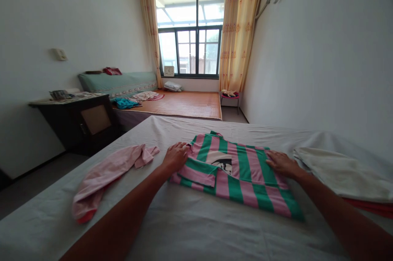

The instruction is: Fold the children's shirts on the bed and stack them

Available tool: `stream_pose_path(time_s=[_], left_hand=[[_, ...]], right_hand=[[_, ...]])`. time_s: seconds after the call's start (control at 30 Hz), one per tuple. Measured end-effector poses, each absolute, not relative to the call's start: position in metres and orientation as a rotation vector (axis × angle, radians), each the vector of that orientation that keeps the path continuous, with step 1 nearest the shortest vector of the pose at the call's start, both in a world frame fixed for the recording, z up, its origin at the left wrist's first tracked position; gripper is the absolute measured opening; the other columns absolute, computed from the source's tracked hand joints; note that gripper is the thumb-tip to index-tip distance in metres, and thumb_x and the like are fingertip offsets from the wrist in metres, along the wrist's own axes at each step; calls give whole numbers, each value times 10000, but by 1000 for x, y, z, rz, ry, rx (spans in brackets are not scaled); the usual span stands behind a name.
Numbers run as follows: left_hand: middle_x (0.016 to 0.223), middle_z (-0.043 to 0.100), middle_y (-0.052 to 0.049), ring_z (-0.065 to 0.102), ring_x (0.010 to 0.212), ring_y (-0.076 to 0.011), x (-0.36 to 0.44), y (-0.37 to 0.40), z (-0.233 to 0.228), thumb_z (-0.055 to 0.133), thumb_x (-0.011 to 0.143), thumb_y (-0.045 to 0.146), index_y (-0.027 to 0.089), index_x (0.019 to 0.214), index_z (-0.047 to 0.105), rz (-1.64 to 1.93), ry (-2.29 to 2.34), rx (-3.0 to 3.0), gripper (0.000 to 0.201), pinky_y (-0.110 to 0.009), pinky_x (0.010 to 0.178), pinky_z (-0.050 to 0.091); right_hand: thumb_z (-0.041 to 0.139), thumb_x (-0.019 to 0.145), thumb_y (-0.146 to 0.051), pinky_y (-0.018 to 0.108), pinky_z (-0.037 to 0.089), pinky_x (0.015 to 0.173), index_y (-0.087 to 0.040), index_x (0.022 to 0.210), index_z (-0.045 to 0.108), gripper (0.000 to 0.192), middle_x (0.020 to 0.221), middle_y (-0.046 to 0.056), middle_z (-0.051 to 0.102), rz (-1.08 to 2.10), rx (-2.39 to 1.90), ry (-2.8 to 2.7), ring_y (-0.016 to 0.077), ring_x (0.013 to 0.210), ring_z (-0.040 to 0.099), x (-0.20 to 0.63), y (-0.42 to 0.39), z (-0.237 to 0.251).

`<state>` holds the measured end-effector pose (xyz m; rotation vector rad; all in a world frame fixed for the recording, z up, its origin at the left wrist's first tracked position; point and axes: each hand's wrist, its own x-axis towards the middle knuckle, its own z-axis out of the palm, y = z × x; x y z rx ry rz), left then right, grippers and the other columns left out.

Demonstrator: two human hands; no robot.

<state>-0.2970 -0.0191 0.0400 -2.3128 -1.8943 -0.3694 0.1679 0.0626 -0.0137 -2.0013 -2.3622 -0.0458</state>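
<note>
A green and pink striped shirt [244,167] with a dark printed picture on its front lies partly folded on the white sheet [190,228]. One sleeve is laid across its left part. At the shirt's left edge, my left hand [176,157] has its fingers closed on the fabric near the shoulder. My right hand [283,163] rests at the opposite edge, its fingers stretched over the cloth and its thumb hidden. To the left of my left arm lies a crumpled pink garment [113,173], apart from the hand.
Folded white cloth [340,171] lies at the right over red fabric [368,207]. Beyond the sheet's far edge is a bed with a brown mat [190,103]. A dark cabinet [92,120] stands at the left, and a small stool [230,95] near the curtain.
</note>
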Motion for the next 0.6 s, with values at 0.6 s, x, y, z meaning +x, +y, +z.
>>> stream_pose_path(time_s=[0.6], left_hand=[[1065,686,-94,606,994,-207,-240,195,38,532,752,154,119,1052,666,-445,-2057,-2674,331,-251,851,449]], right_hand=[[371,878,-396,453,402,970,-203,1215,569,435,1317,76,554,-29,-1820,-2187,268,1187,490,171,116,-33]])
